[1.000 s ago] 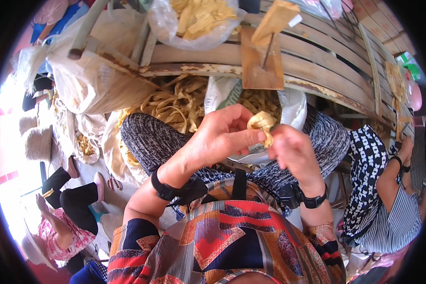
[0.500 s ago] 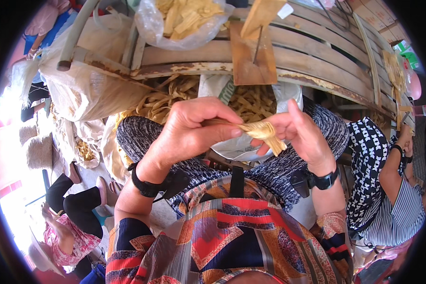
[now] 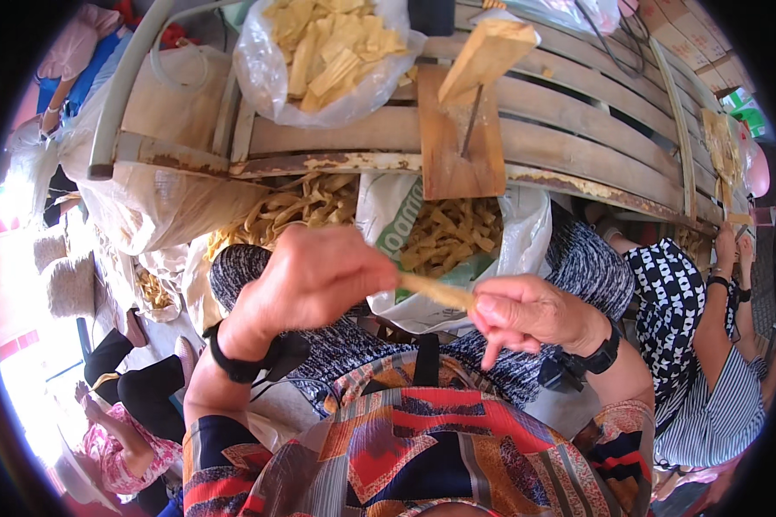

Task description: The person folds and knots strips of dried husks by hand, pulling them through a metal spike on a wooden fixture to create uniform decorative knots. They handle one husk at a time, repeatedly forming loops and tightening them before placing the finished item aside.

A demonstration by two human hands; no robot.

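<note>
A pale yellow, fibrous strip (image 3: 435,290), slightly blurred, is stretched between my two hands above my lap. My left hand (image 3: 323,277) is closed on one end of it, its fingers smeared by motion. The other end sits between the thumb and curled fingers of my right hand (image 3: 530,312), with one finger pointing down. I cannot tell exactly what the strip is made of. Just beyond my hands, a white and green sack (image 3: 379,207) holds many twisted yellow pieces (image 3: 453,231).
In front is a slatted bench (image 3: 578,116) with a rusty edge. A wooden board (image 3: 435,177) with a metal rod and upright block overhangs it, beside a clear bag (image 3: 263,77) of flat yellow strips. Loose strips (image 3: 310,202) lie underneath. Other people sit left and right.
My hands have come lower and nearer my body. The strip, knotted or folded over at my right fingers before, now runs straight between both hands. My right fingers have closed on it.
</note>
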